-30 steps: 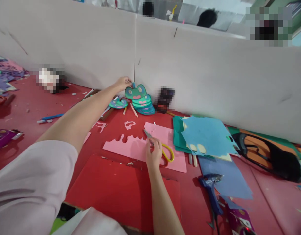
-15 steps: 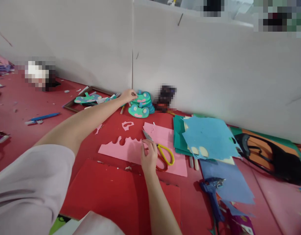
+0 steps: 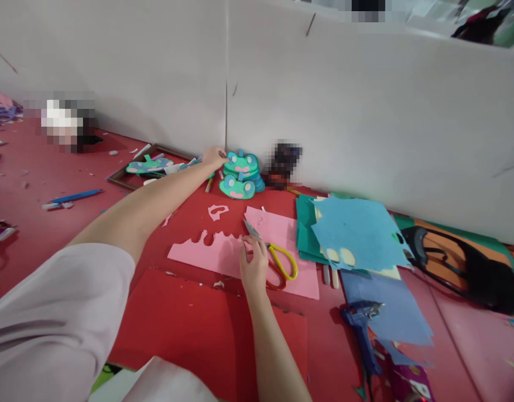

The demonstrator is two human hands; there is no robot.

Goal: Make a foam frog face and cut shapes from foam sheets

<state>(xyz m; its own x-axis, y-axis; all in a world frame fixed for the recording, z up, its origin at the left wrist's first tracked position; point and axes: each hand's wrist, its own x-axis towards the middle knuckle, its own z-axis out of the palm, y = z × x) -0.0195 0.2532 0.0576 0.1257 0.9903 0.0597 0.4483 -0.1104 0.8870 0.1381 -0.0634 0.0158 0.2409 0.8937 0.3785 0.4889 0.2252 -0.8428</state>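
My left hand [image 3: 215, 158] reaches to the back of the table. Its fingers are closed at the left edge of the top paper frog face [image 3: 243, 162], a green cutout with blue eye rings and pink mouth, on a small stack. Another paper frog face [image 3: 236, 187] leans at the front of the stack. My right hand [image 3: 255, 265] is above a pink sheet [image 3: 210, 254] with a scalloped cut edge. Its thumb and fingertips are drawn together; anything between them is too small to make out. Scissors [image 3: 288, 262] with yellow and orange handles lie beside it, partly behind the hand.
A brown frame tray [image 3: 123, 181] with paper pieces and pens stands left of the stack. Blue and green sheets [image 3: 352, 231], a blue glue gun [image 3: 363, 329] and a black bag [image 3: 483, 279] lie right. A red board [image 3: 190, 329] lies in front. A white wall [image 3: 344, 111] rises behind.
My left hand has shifted slightly left, and the top frog face has moved slightly left and up with it. My right hand and the scissors stay almost where they were.
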